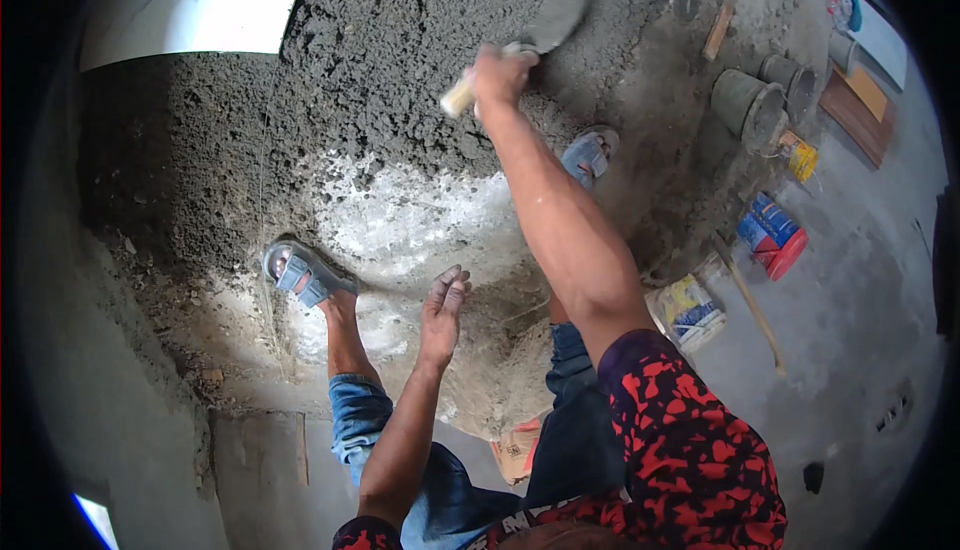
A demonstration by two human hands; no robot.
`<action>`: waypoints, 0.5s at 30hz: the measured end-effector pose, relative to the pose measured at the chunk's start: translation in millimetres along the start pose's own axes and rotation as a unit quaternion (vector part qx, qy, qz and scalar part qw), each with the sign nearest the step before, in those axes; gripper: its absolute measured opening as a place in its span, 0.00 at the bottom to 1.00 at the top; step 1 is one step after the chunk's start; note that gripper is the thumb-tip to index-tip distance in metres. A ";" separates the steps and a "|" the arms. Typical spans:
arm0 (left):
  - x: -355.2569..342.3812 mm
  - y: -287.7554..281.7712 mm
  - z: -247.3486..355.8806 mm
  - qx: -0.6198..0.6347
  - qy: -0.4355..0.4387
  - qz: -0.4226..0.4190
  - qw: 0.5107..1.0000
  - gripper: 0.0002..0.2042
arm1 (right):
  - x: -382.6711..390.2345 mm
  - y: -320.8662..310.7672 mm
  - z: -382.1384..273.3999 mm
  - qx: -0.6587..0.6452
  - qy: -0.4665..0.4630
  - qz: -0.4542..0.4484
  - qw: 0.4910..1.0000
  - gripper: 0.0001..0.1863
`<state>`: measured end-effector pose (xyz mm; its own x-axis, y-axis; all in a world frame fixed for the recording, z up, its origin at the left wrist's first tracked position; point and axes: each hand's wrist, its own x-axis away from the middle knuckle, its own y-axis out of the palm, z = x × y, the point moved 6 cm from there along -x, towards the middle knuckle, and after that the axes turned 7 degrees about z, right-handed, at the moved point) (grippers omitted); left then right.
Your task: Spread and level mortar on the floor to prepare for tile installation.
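My right hand (500, 77) is closed around the pale handle of a trowel (558, 22), out ahead of me. The grey metal blade points to the upper right, at the surface of a bed of wet grey mortar (410, 60); I cannot tell whether it presses in. Handle and hand are slightly blurred. Lower down, my left hand (442, 312) hangs in the air between my legs with its fingers loosely bent and nothing visible in it. A large glossy white tile (200, 5) lies at the upper left, its edge beside the mortar.
My sandalled feet (305, 272) straddle a whitish dusty patch. A taut string (264, 180) runs past the left foot. At the right are a hammer (720, 22), grey buckets (748, 108), a blue and red bucket (772, 235), a white and yellow bucket (688, 312), and a wooden-handled tool (750, 300).
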<state>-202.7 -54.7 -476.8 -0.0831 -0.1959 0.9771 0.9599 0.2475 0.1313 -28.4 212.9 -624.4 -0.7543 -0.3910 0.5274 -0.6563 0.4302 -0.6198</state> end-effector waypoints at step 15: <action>3.7 -8.8 -1.3 -0.008 -0.001 0.005 1.000 0.22 | -36.7 -56.1 -30.1 0.302 -0.220 -0.018 0.928 0.27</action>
<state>-211.2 -58.8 -474.6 -0.0737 -0.1908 0.9789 0.9647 0.2351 0.1184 35.6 227.7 -591.5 -0.5660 -0.7475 0.3477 -0.4524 -0.0710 -0.8890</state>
